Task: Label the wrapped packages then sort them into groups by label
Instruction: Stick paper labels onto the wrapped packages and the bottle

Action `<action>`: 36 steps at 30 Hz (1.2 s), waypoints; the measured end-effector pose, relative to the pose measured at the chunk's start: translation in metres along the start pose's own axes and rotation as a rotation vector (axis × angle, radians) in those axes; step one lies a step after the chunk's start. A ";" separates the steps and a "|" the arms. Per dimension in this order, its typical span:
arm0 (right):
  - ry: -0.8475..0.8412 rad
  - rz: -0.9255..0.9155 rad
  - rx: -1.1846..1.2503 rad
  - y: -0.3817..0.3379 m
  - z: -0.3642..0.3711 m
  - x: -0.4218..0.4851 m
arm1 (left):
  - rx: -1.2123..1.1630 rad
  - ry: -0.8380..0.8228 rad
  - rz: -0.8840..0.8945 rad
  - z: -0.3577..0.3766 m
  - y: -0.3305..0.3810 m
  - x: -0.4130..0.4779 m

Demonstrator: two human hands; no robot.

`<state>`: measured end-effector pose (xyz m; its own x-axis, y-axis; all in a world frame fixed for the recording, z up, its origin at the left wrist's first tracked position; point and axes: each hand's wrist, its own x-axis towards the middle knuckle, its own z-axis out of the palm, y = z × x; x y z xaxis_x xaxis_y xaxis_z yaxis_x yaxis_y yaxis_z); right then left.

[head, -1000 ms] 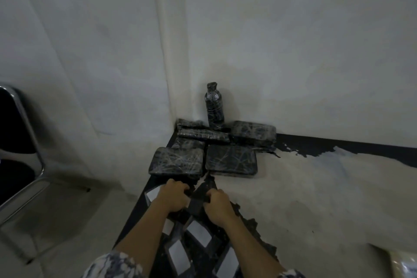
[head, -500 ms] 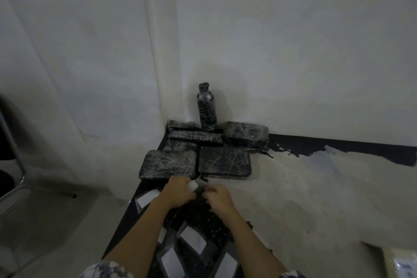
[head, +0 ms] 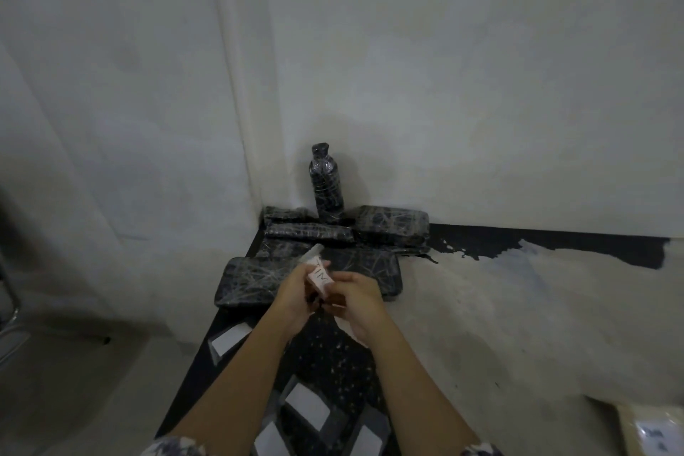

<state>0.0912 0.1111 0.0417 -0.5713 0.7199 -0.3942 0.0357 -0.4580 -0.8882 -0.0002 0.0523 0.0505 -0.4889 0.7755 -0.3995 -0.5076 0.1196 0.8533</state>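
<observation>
At the counter's (head: 329, 363) left edge lies a blank white sticker (head: 231, 339). Beyond it a flat wrapped package (head: 251, 281) rests on the counter. Above the counter's middle my left hand (head: 292, 292) pinches a label (head: 320, 276) bearing handwritten marks, which is tilted up toward the far corner. My right hand (head: 355, 302), fingers curled, grips the label's lower end. A second flat package (head: 374, 265) lies just behind both hands. In the far corner a bottle-shaped package (head: 325, 185) stands upright against the wall, with a thicker package (head: 392, 224) beside it on the right.
</observation>
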 end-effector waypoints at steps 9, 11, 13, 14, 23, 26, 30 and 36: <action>0.109 -0.050 -0.174 -0.007 -0.011 0.009 | -0.089 0.218 0.085 -0.001 0.009 0.008; 0.141 -0.079 -0.185 -0.006 -0.011 0.012 | -0.077 0.274 0.072 -0.002 0.010 0.011; 0.193 -0.134 -0.192 -0.005 -0.012 0.014 | -0.092 0.340 0.066 -0.003 0.009 0.014; 0.208 -0.169 -0.201 -0.004 -0.012 0.014 | -0.096 0.364 0.069 -0.002 0.008 0.014; 0.196 -0.293 -0.249 0.006 -0.021 0.019 | 0.043 0.404 0.245 0.012 0.004 0.023; 0.178 -0.293 -0.231 0.006 -0.024 0.020 | 0.050 0.387 0.261 0.014 0.002 0.028; 0.135 -0.261 -0.170 -0.002 -0.034 0.023 | -0.011 0.396 0.239 0.017 0.002 0.034; 0.146 -0.154 -0.021 -0.017 -0.053 0.035 | -0.068 0.396 0.200 0.023 -0.002 0.048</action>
<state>0.1140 0.1713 0.0308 -0.4466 0.8491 -0.2821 -0.0252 -0.3272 -0.9446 -0.0067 0.1033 0.0371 -0.8093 0.4804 -0.3381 -0.4146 -0.0594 0.9081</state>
